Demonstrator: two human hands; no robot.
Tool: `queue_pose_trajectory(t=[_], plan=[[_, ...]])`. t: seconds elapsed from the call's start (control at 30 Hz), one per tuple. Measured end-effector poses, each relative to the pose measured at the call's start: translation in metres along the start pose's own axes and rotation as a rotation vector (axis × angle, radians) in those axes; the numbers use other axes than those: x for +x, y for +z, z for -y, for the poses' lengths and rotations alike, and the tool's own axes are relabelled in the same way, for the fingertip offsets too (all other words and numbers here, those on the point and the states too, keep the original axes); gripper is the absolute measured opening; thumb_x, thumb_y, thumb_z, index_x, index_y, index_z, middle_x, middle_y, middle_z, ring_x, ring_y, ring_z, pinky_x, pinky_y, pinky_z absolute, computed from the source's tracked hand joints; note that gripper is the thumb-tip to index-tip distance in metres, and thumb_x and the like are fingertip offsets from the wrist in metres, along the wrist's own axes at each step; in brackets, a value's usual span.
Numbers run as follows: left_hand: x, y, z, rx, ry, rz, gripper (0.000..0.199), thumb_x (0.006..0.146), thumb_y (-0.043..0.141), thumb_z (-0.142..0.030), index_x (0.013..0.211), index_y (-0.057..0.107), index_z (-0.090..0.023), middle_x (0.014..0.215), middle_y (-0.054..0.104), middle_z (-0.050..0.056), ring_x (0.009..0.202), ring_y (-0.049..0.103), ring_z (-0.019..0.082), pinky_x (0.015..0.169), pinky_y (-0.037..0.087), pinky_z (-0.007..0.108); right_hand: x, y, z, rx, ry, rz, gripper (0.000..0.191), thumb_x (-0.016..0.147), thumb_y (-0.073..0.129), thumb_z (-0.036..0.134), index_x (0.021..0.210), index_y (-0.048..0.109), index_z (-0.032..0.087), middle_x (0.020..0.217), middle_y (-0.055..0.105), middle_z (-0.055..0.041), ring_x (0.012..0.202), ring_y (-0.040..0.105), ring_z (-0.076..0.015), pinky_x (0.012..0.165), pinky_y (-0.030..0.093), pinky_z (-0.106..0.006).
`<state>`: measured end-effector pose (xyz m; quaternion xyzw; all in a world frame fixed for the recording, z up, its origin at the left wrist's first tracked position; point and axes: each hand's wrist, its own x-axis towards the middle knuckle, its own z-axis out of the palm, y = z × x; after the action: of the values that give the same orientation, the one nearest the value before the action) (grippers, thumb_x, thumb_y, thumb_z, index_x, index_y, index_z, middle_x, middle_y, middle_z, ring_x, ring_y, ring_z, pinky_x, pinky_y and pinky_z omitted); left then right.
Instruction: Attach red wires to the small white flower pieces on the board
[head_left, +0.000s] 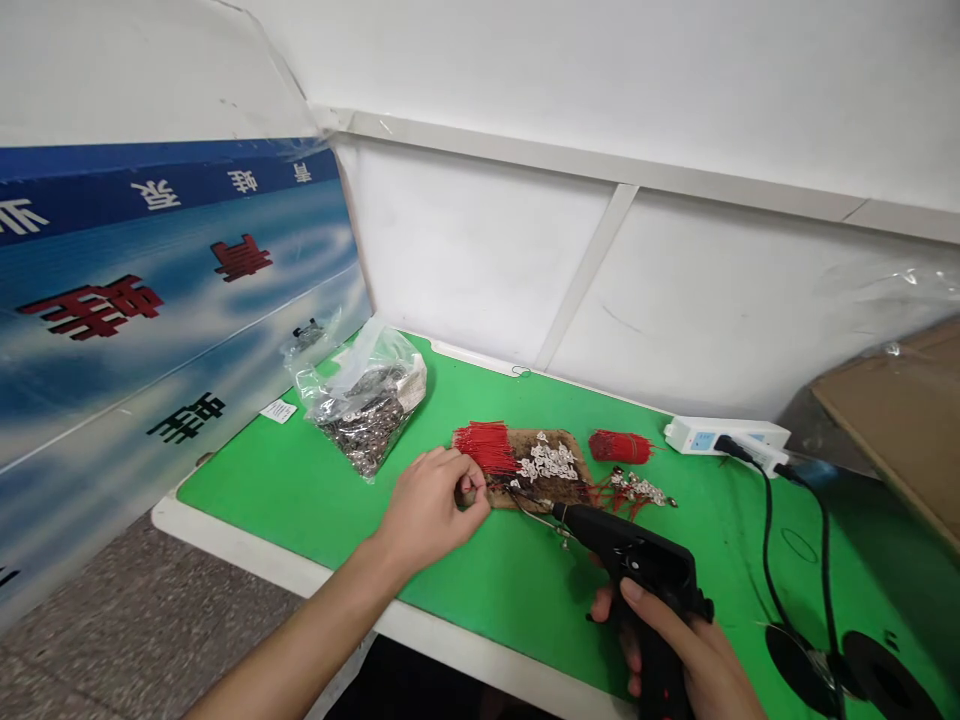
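My right hand (675,640) is wrapped round the grip of a black soldering gun (630,545), its tip pointing left over a brown board (566,487). At the board's left edge my left hand (435,500) is closed in a pinch, with thumb and forefinger by the ends of the red wires (486,446); what it pinches is too small to make out. Small silvery metal parts (551,458) lie in a pile on the board. Right of them are a bundle of red wires (621,447) and a heap of wired parts (637,488).
A clear bag of metal parts (367,420) stands on the green tabletop (300,500) at the left. A white power strip (724,440) with black cables lies at the right, near black round spools (885,675) and a cardboard box (900,420). White panels rise behind.
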<state>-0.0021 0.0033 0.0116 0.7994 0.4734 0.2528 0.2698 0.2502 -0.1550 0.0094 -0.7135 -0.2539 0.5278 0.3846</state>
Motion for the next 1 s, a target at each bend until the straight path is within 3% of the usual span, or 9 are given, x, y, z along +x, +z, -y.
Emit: queue_pose_trajectory(t=[0.23,0.4,0.7,0.9,1.0], plan=[[0.001,-0.001,0.0,-0.023,0.012,0.01,0.004,0.08,0.058,-0.021,0.079,0.062,-0.019,0.077,0.059,-0.002,0.078,0.05,0.016,0.078,0.036,0.034,-0.002,0.0,0.002,-0.048,-0.009,-0.023,0.071,0.078,0.062,0.081,0.085,0.077,0.013,0.067,0.053,-0.0065,0.06,0.051,-0.0172,0.058,0.042,-0.03],[0.002,0.001,0.0,-0.023,0.016,0.023,0.005,0.08,0.058,-0.022,0.079,0.062,-0.019,0.078,0.061,-0.001,0.078,0.051,0.016,0.078,0.036,0.033,0.0,-0.002,-0.001,-0.032,0.007,0.001,0.068,0.076,0.064,0.081,0.08,0.075,0.014,0.07,0.053,-0.0071,0.066,0.052,-0.0188,0.059,0.044,-0.03],[0.002,0.001,0.002,-0.026,0.028,0.012,0.005,0.078,0.059,-0.022,0.079,0.063,-0.019,0.078,0.061,-0.001,0.078,0.051,0.016,0.076,0.037,0.032,-0.006,0.006,0.004,0.051,-0.004,-0.066,0.063,0.069,0.073,0.078,0.07,0.069,0.015,0.077,0.059,-0.0087,0.065,0.05,-0.018,0.057,0.046,-0.031],[0.002,0.003,0.003,-0.032,0.027,0.01,0.005,0.078,0.059,-0.022,0.08,0.063,-0.019,0.077,0.061,-0.002,0.077,0.051,0.015,0.077,0.038,0.032,-0.012,0.006,0.014,-0.013,0.009,-0.026,0.073,0.074,0.068,0.08,0.099,0.08,0.013,0.064,0.05,-0.0047,0.059,0.048,-0.0169,0.056,0.042,-0.03],[0.002,0.003,0.004,-0.03,0.021,0.007,0.005,0.078,0.059,-0.022,0.08,0.063,-0.019,0.079,0.061,-0.002,0.078,0.052,0.015,0.077,0.038,0.032,-0.016,0.01,0.019,0.005,-0.018,-0.053,0.067,0.077,0.068,0.077,0.097,0.08,0.014,0.064,0.049,-0.004,0.058,0.047,-0.0154,0.056,0.04,-0.029]])
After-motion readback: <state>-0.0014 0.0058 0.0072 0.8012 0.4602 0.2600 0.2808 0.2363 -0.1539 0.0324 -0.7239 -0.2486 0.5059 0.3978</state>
